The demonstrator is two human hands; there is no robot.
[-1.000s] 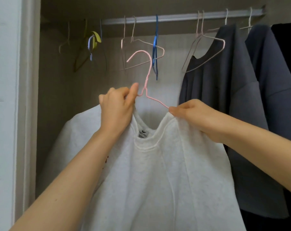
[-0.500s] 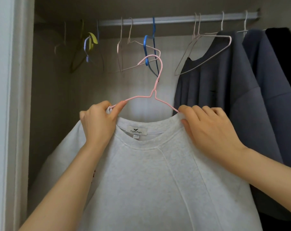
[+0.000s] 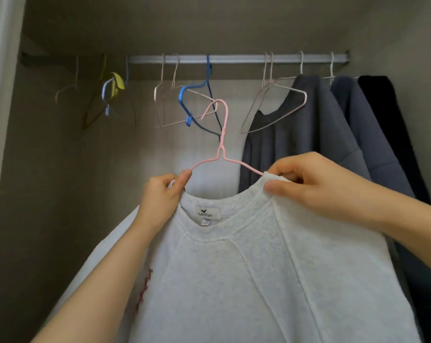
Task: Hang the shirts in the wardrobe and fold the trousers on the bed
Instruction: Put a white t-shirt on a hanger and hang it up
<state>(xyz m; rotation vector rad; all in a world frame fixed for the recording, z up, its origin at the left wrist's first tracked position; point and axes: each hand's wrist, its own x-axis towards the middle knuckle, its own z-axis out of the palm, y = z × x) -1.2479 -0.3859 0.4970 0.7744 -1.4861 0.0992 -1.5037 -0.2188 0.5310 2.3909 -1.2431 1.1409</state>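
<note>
White "fastfish"-labelled shirt [image 3: 246,280] sits on pink hanger [image 3: 221,149], left hand [image 3: 160,201] and right hand [image 3: 315,186] pinching its collar.

The head view faces straight into the wardrobe [image 3: 48,194] from close by (rail [image 3: 234,59] near the top)

- White shirt [image 3: 234,268]: pale sweatshirt with a round neck, a label inside the collar, raised seams and a red mark at one edge. It sits on a hanger, held up below the rail, not yet hung.
- Pink hanger [image 3: 221,144]: thin wire. Both arms run into the neck opening, and the hook is upright and free of the rail.
- Rail [image 3: 234,59]: a pale bar across the wardrobe top.
- Grey shirts [image 3: 308,134]: hung at the rail's right end.
</note>
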